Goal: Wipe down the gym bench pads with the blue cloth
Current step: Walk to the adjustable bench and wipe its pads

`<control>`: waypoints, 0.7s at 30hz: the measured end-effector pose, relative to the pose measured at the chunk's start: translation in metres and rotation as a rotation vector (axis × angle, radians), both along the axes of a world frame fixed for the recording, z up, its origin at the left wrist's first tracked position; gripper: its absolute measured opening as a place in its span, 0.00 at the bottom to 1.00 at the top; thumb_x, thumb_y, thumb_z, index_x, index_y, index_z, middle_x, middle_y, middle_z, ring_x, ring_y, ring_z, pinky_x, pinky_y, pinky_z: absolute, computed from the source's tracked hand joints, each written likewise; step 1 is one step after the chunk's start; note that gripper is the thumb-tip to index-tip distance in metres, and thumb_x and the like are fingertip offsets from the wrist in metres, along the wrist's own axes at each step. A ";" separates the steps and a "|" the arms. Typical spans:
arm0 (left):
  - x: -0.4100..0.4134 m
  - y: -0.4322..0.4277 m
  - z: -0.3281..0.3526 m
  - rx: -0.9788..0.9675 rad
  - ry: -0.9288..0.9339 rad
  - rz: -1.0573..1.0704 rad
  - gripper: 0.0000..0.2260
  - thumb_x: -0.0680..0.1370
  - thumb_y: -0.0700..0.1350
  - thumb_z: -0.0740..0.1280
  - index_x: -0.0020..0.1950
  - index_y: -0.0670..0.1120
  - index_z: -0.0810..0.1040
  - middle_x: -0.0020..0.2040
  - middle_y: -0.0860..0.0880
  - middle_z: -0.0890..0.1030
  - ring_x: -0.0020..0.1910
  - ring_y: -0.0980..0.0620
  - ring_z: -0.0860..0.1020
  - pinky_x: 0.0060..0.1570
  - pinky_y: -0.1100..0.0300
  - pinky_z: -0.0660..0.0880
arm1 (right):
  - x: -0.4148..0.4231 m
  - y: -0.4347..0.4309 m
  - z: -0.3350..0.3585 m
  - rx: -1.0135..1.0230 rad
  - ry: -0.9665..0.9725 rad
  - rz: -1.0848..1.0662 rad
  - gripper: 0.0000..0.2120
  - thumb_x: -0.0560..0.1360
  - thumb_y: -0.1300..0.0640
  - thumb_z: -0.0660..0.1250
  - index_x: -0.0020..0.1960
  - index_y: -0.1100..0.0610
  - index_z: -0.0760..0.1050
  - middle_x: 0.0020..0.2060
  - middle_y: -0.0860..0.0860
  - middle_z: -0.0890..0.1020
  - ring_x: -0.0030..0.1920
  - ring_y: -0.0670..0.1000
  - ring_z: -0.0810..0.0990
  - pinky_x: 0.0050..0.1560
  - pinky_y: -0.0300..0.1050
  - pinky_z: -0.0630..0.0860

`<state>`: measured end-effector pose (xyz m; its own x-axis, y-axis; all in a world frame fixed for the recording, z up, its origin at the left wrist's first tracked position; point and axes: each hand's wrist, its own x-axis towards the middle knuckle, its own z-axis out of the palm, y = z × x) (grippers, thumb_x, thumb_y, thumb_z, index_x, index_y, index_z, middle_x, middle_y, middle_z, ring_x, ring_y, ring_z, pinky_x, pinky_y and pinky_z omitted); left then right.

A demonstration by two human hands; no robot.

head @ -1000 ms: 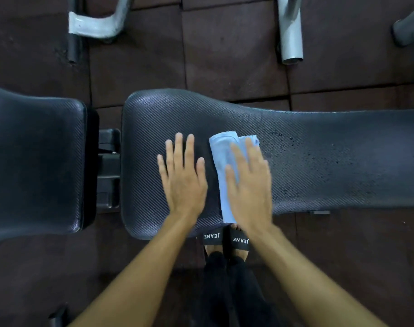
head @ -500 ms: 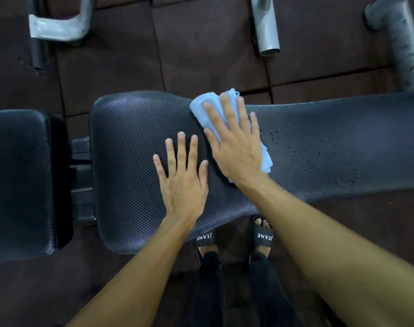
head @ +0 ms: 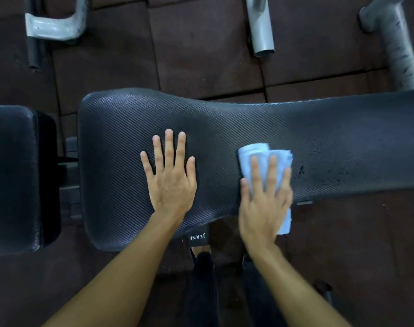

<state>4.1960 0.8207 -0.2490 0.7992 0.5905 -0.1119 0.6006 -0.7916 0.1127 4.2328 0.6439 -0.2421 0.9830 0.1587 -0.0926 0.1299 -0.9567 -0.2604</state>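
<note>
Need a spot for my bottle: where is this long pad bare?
Bare on the long pad: its rounded end beside the left hand, the strip between the hands, the speckled stretch right of the blue cloth. Crowded: under the right hand.

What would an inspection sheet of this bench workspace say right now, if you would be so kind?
Surface: long bench pad, black and ribbed; dark specks to the right of the cloth.
Job's things: blue cloth, folded, on the long pad at its near edge, one end hanging over; seat pad at the left, apart across a gap.
Clutter: nothing seen.
Grippers: left hand flat on the long pad, fingers spread, holding nothing; right hand pressing the cloth with straight fingers.
Cables: nothing seen.
Surroundings: dark floor tiles; grey metal tubes beyond the bench; a sandal strap below its near edge.
</note>
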 end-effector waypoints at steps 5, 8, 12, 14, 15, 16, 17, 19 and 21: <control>0.002 0.000 0.002 -0.028 0.000 0.011 0.26 0.83 0.56 0.48 0.81 0.53 0.50 0.81 0.51 0.49 0.80 0.48 0.45 0.77 0.40 0.45 | 0.010 0.035 -0.004 0.025 -0.038 0.246 0.24 0.84 0.45 0.57 0.79 0.42 0.60 0.80 0.48 0.59 0.80 0.58 0.56 0.74 0.58 0.60; 0.006 -0.002 0.006 -0.064 -0.018 0.050 0.25 0.83 0.55 0.48 0.80 0.52 0.53 0.81 0.50 0.51 0.80 0.48 0.46 0.77 0.40 0.45 | 0.052 0.037 -0.007 0.038 -0.102 0.379 0.23 0.84 0.45 0.56 0.79 0.42 0.61 0.80 0.48 0.61 0.80 0.57 0.57 0.75 0.57 0.61; 0.036 -0.032 0.014 -0.095 -0.078 0.072 0.25 0.83 0.54 0.48 0.80 0.49 0.55 0.81 0.48 0.53 0.80 0.48 0.48 0.77 0.41 0.44 | 0.107 0.026 -0.013 0.058 -0.148 0.397 0.23 0.84 0.44 0.56 0.78 0.43 0.63 0.79 0.49 0.64 0.79 0.57 0.61 0.74 0.60 0.61; 0.062 -0.062 0.015 -0.095 -0.101 -0.001 0.25 0.84 0.54 0.50 0.80 0.48 0.56 0.80 0.48 0.54 0.80 0.47 0.49 0.77 0.42 0.45 | 0.134 0.012 -0.013 0.052 -0.139 0.360 0.23 0.84 0.43 0.55 0.78 0.43 0.63 0.79 0.49 0.64 0.78 0.58 0.61 0.74 0.62 0.60; 0.076 -0.079 0.015 -0.102 -0.106 -0.045 0.25 0.84 0.54 0.50 0.80 0.48 0.56 0.80 0.48 0.54 0.80 0.47 0.49 0.77 0.42 0.45 | 0.147 0.002 -0.013 0.049 -0.123 0.336 0.23 0.84 0.43 0.54 0.78 0.43 0.63 0.79 0.49 0.64 0.78 0.59 0.61 0.75 0.62 0.58; 0.089 -0.095 0.013 -0.115 -0.104 -0.085 0.25 0.84 0.54 0.51 0.80 0.49 0.56 0.80 0.49 0.54 0.80 0.47 0.49 0.77 0.42 0.45 | 0.159 -0.011 -0.012 0.040 -0.107 0.308 0.23 0.84 0.43 0.53 0.78 0.43 0.63 0.79 0.49 0.63 0.79 0.59 0.60 0.75 0.62 0.57; 0.101 -0.109 0.011 -0.131 -0.097 -0.112 0.25 0.84 0.54 0.51 0.80 0.49 0.55 0.81 0.50 0.53 0.80 0.47 0.48 0.77 0.42 0.44 | 0.171 -0.026 -0.010 0.027 -0.090 0.275 0.23 0.84 0.43 0.52 0.79 0.43 0.62 0.80 0.49 0.62 0.79 0.59 0.59 0.76 0.62 0.55; 0.114 -0.128 0.004 -0.139 -0.069 -0.118 0.25 0.84 0.54 0.49 0.80 0.51 0.52 0.81 0.51 0.51 0.80 0.47 0.46 0.77 0.41 0.43 | 0.184 -0.061 -0.008 0.004 -0.064 0.211 0.24 0.84 0.43 0.50 0.79 0.43 0.60 0.80 0.49 0.59 0.79 0.59 0.58 0.76 0.63 0.55; 0.117 -0.134 -0.002 -0.104 -0.046 -0.097 0.25 0.84 0.55 0.47 0.81 0.51 0.51 0.81 0.52 0.49 0.80 0.47 0.45 0.77 0.41 0.43 | 0.178 -0.096 -0.005 0.006 -0.058 0.140 0.24 0.85 0.43 0.50 0.80 0.43 0.59 0.81 0.48 0.57 0.79 0.60 0.58 0.76 0.61 0.56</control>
<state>4.3134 0.6867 -0.2511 0.8577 0.4975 -0.1301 0.5142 -0.8283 0.2225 4.4104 0.5479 -0.2473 0.9550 0.2947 -0.0346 0.2767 -0.9267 -0.2541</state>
